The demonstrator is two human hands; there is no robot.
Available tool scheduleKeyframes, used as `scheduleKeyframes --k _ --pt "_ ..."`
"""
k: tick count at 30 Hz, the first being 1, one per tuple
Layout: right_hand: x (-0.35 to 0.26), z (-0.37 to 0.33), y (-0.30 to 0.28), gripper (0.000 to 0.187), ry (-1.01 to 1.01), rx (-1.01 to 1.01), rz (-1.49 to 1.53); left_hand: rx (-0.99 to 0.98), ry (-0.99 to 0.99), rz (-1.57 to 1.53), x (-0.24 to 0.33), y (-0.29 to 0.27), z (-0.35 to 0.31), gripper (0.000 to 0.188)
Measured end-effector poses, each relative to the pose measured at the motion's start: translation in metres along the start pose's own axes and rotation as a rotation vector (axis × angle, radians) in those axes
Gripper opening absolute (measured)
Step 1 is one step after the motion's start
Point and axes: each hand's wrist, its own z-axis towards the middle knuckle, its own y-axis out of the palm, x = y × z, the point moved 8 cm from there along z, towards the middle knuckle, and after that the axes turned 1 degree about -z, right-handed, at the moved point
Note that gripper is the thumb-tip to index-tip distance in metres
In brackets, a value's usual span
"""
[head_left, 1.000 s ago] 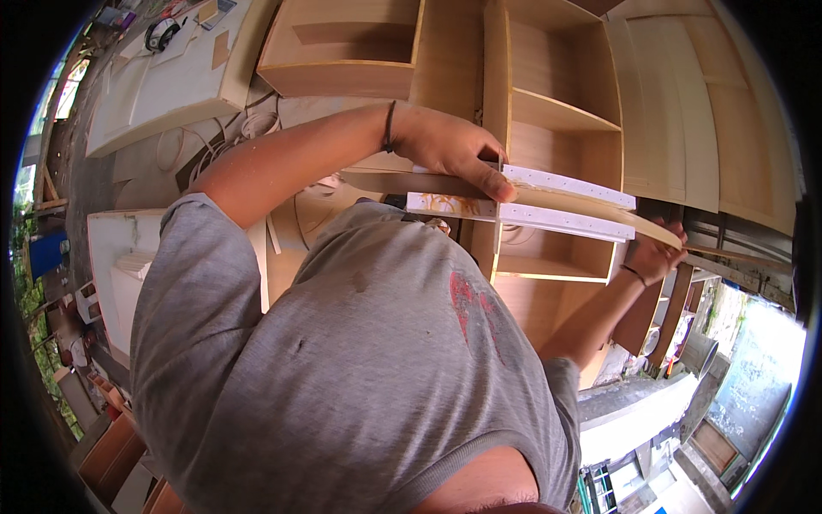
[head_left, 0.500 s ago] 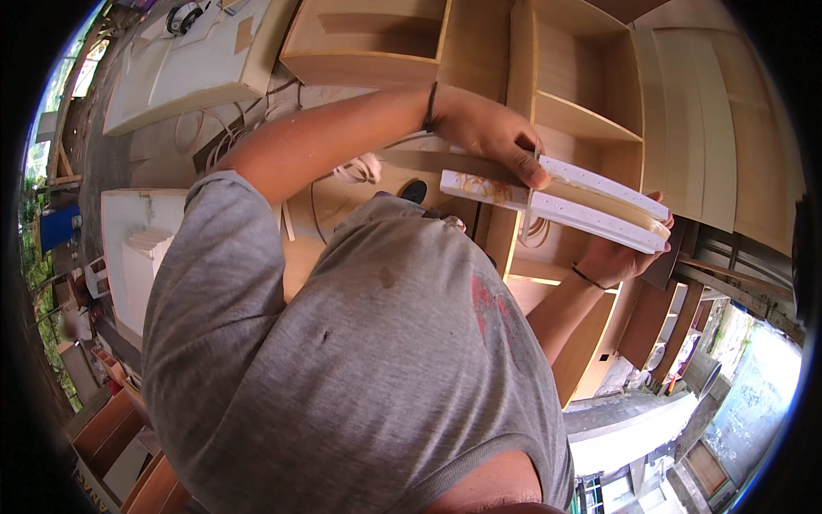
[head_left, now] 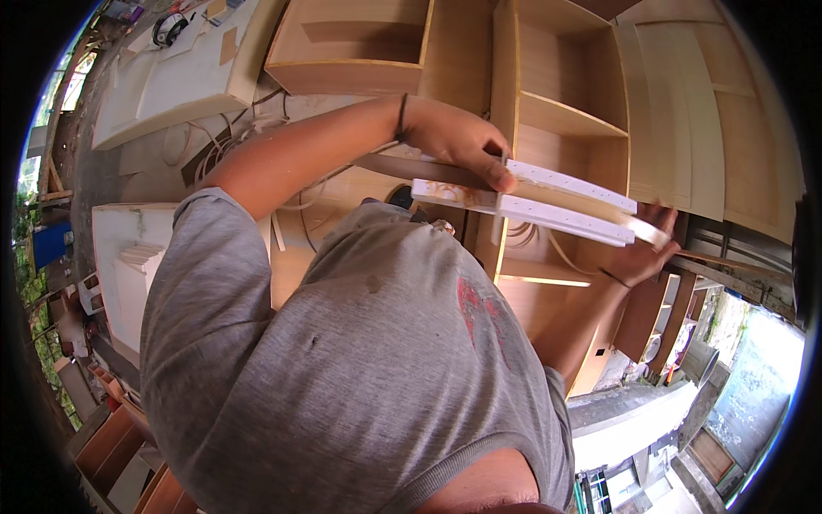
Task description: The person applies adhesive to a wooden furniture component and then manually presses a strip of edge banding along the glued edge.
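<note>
From my remote seat I look down on a woodworking shop lit by daylight. A tall light-wood shelving unit (head_left: 565,120) fills the top centre, its open compartments bare, with a flat pale panel (head_left: 685,128) of the same wood just beside it on the right. At the upper left a white board (head_left: 171,81) lies flat on the grey floor (head_left: 128,171), with loose cables (head_left: 231,141) curling beside it. A second white panel (head_left: 120,248) sits at the left. Thin strips of edge banding (head_left: 531,236) loop near the cabinet's base. At the far left edge I see green foliage (head_left: 26,283), and at the lower right a bright outdoor yard (head_left: 753,377).
</note>
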Motion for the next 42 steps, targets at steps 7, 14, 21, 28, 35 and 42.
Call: scheduleKeyframes --k 7,14,21,28,35,42 --pt "0.046 -0.03 0.042 0.06 0.116 -0.239 0.462 0.066 -0.094 0.071 0.02 0.001 0.024 0.078" --pt "0.046 -0.033 0.037 0.04 0.211 -0.448 0.715 0.091 -0.022 0.059 0.026 0.012 0.026 0.073" --pt "0.003 -0.005 0.015 0.03 -0.017 -0.282 0.597 0.096 0.11 0.12 0.03 0.025 0.008 0.068" --pt "-0.06 0.082 -0.134 0.055 -0.16 0.025 0.354 0.05 0.059 0.045 0.011 0.023 -0.013 0.066" --pt "0.025 -0.051 0.041 0.06 -0.013 -0.262 0.293 0.019 0.046 -0.108 0.015 0.02 0.002 0.07" --pt "0.002 -0.046 0.05 0.038 0.013 -0.354 0.6 -0.023 0.06 -0.17 0.026 0.027 0.004 0.075"
